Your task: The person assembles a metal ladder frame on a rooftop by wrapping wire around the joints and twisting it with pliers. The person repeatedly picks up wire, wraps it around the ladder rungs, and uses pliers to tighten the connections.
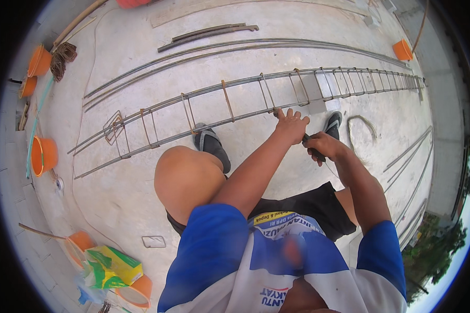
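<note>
A long ladder-like rebar cage (224, 99), with rusty stirrups tied across its bars, stretches over the floor in front of me. My left hand (291, 127) is at its lower bar, fingers bent and one touching the steel; the fingertips are partly hidden. Close beside it on the right, my right hand (326, 145) grips dark-handled pliers (317, 154), whose jaws I cannot make out. A thin wire appears to trail below that hand. A grey block (314, 94) sits under the cage, just beyond my hands.
Loose long bars (235, 47) lie beyond the cage, with more rods (410, 156) at right. A wire coil (361, 128) rests near my right foot. Orange buckets (44, 155) line the left wall; a yellow-green sack (112, 267) lies lower left. A loose stirrup (153, 241) is behind my knee.
</note>
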{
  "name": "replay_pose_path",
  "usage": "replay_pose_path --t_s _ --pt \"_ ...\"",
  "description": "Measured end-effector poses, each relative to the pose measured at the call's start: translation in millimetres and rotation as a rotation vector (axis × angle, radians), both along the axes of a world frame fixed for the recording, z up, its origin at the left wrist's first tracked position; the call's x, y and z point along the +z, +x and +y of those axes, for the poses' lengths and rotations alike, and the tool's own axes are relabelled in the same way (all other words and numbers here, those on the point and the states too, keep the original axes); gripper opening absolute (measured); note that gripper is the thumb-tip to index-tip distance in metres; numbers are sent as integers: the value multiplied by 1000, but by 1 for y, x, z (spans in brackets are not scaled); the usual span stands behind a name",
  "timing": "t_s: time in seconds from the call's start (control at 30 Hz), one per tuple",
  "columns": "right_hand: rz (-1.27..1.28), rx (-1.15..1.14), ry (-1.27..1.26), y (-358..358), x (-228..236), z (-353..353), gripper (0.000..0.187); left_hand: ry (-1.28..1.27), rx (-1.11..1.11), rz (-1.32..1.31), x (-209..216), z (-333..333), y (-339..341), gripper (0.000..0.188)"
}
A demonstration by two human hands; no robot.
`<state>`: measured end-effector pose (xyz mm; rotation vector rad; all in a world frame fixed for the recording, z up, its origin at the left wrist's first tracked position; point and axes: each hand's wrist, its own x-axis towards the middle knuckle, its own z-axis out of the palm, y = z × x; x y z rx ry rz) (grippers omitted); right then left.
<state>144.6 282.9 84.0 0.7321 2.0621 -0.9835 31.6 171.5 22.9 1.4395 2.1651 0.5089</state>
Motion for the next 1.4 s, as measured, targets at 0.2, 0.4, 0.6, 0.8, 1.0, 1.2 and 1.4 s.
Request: replay_pose_path --t_s 0.2,0.4,0.6,0.8,1.0,1.2,1.4 --pt "-6 -612 -830 17 9 -12 42 48 394 -426 49 -28 -99 48" --pt "426 -398 -363 -16 21 -38 33 357 566 -1111 42 -31 -85 56" --pt "592 -362 -252 -29 4 -45 70 558 659 -1056 55 -26 -71 44" --pt "603 -324 -276 -28 9 -52 83 555 844 -925 30 -20 -68 26" --pt "769 -734 -919 -14 -11 -55 88 600 1104 -663 21 -13 -73 24" --pt "836 -888 -937 -12 -31 -18 90 565 934 -884 -4 -17 -61 23" --pt "915 -790 -660 -19 -44 -9 88 418 710 -1125 -17 -6 -15 21"
